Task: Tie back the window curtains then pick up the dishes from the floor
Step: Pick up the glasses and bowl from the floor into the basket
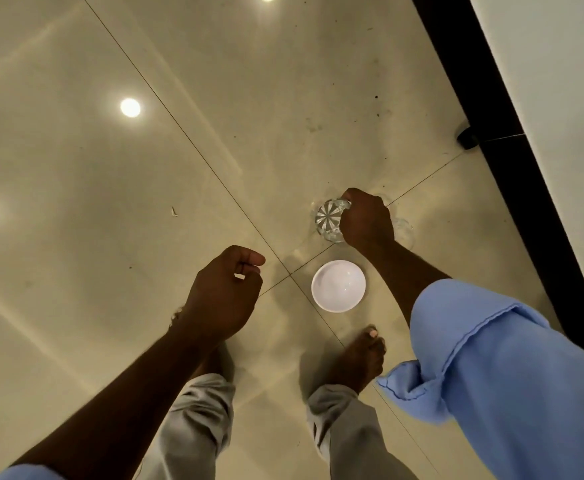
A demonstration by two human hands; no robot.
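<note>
A clear cut-glass cup stands on the glossy beige tiled floor, and my right hand grips it from the right side. Just behind my right hand a second clear glass piece shows, mostly hidden. A small white bowl sits empty on the floor directly below the cup, near my bare right foot. My left hand hovers left of the bowl with fingers curled and nothing in it.
A black skirting band and a white wall run diagonally along the right. A small dark doorstop sits at the band's edge. A tiny white scrap lies on the tiles. Ceiling lights reflect in the floor.
</note>
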